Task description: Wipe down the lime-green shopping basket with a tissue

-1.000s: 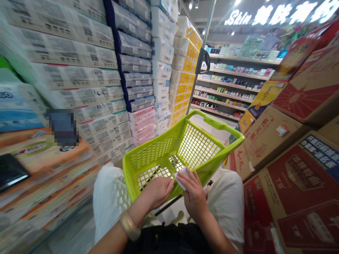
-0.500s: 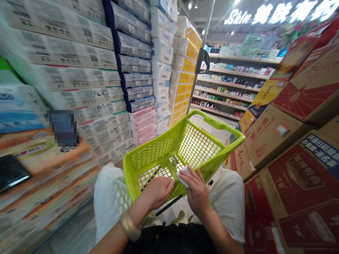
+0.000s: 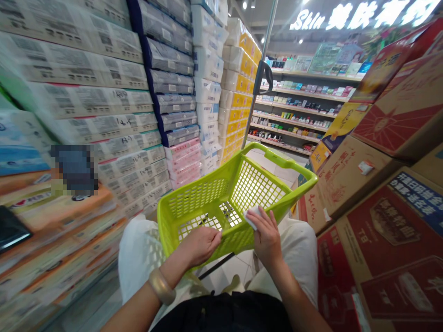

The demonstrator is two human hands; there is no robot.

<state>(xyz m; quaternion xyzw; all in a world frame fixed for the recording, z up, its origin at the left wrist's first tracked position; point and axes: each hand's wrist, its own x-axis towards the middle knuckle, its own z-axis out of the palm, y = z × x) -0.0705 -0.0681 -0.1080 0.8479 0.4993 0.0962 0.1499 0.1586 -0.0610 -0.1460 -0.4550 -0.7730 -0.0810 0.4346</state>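
A lime-green shopping basket point(image 3: 197, 198) with lattice walls stands tilted between my knees, its handle bar at the far right. My left hand point(image 3: 202, 244), with a gold bangle point(image 3: 162, 286) on the wrist, is closed on the basket's near rim. My right hand point(image 3: 267, 235) presses a folded white wipe point(image 3: 252, 216) against the same rim, farther right. The fingers lie over the wipe and partly hide it; whether it is paper or cloth I cannot tell. Light shows through the holes in the basket's floor.
Stacked tissue packs point(image 3: 121, 122) rise on the left. A phone-like dark object point(image 3: 14, 229) lies on orange packs point(image 3: 93, 207). Red and brown cartons point(image 3: 377, 221) stand close on the right. A metal pole point(image 3: 265, 50) and stocked shelves point(image 3: 301, 106) are beyond the basket.
My right hand has slid right along the basket's near rim with the white wipe. My left hand has shifted slightly left and stays closed on the rim. The view has shifted a little.
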